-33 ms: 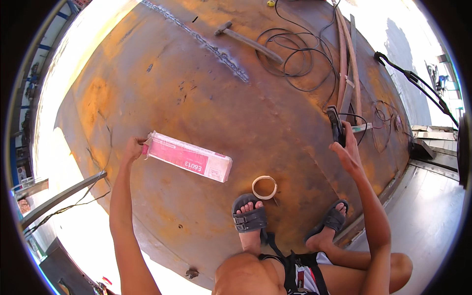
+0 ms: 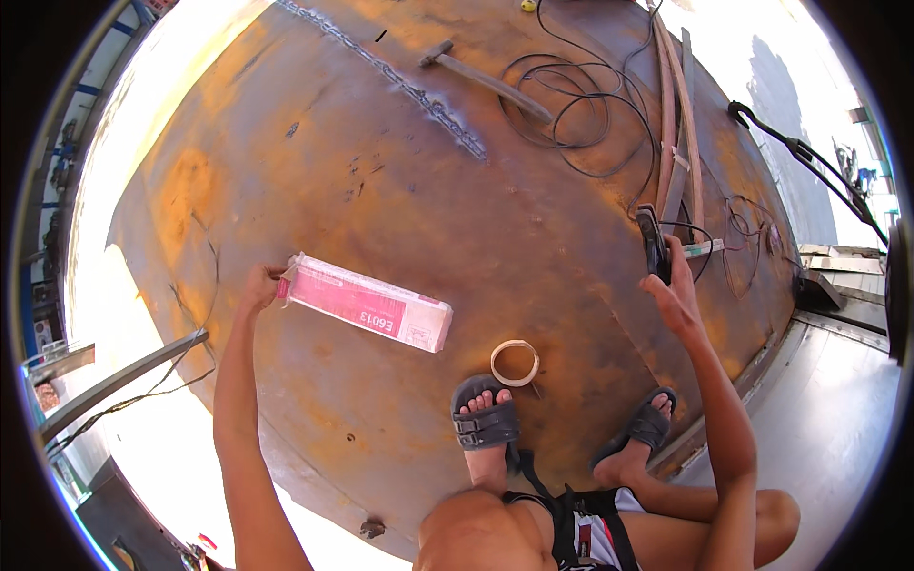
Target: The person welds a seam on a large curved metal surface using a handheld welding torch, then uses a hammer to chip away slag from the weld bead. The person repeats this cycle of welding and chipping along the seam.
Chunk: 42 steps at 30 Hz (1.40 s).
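My left hand (image 2: 261, 287) is closed on the torn left end of a long pink-and-white welding rod box (image 2: 367, 303), which lies slanted above the rusty steel plate (image 2: 314, 400). Whether the box touches the plate, I cannot tell. On the right, my right hand (image 2: 674, 293) grips a black tool that looks like a welding electrode holder (image 2: 653, 246); its jaw details are too small to make out. Between the hands, nearer my feet, sits a pale ring (image 2: 493, 365), like a roll of tape.
A hammer (image 2: 490, 82) lies at the far side, beside a loosely coiled black cable (image 2: 609, 95). A rough weld bead (image 2: 400, 84) runs along the plate there. Long narrow bars (image 2: 687, 143) rest at the right. My sandalled foot (image 2: 484, 419) stands near the ring.
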{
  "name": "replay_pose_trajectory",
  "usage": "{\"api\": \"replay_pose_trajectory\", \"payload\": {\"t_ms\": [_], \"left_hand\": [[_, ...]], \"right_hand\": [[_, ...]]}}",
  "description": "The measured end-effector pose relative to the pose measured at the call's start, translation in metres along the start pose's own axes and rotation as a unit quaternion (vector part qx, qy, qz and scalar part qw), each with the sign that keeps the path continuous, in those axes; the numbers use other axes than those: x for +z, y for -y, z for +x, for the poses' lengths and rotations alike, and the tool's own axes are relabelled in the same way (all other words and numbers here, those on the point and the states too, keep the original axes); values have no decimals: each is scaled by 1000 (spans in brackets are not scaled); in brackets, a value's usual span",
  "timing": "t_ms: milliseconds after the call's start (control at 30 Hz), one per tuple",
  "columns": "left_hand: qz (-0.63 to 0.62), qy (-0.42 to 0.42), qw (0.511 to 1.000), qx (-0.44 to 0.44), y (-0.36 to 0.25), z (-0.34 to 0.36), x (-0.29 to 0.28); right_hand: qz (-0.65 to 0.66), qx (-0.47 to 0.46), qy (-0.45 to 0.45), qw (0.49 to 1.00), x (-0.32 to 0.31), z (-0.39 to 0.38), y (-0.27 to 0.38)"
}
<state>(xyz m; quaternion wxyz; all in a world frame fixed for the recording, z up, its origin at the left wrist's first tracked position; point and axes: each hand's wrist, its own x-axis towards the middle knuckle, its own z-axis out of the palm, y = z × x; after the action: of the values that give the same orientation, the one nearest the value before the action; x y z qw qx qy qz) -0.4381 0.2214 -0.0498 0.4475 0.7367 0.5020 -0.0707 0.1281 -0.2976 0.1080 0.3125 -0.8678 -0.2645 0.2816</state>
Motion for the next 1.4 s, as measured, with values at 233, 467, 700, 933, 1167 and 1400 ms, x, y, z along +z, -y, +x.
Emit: {"api": "replay_pose_trajectory", "payload": {"t_ms": [233,467,700,933,1167,1400], "left_hand": [[168,-12,980,102,-19,5,7],[60,32,992,111,-18,3,12],[-199,26,980,-5,14,11,-1],[-267,24,961,-76,11,28,-28],[-348,-203,910,-93,6,57,-159],[-138,-632,716,263,-181,55,-231]], "right_hand": [[-26,-34,17,999,14,24,-13],[-36,-57,34,997,23,38,6],[-47,-67,48,996,22,47,-2],[-33,-65,63,995,38,51,-18],[-131,-141,39,981,61,43,-23],[-102,-145,35,984,55,36,-3]]}}
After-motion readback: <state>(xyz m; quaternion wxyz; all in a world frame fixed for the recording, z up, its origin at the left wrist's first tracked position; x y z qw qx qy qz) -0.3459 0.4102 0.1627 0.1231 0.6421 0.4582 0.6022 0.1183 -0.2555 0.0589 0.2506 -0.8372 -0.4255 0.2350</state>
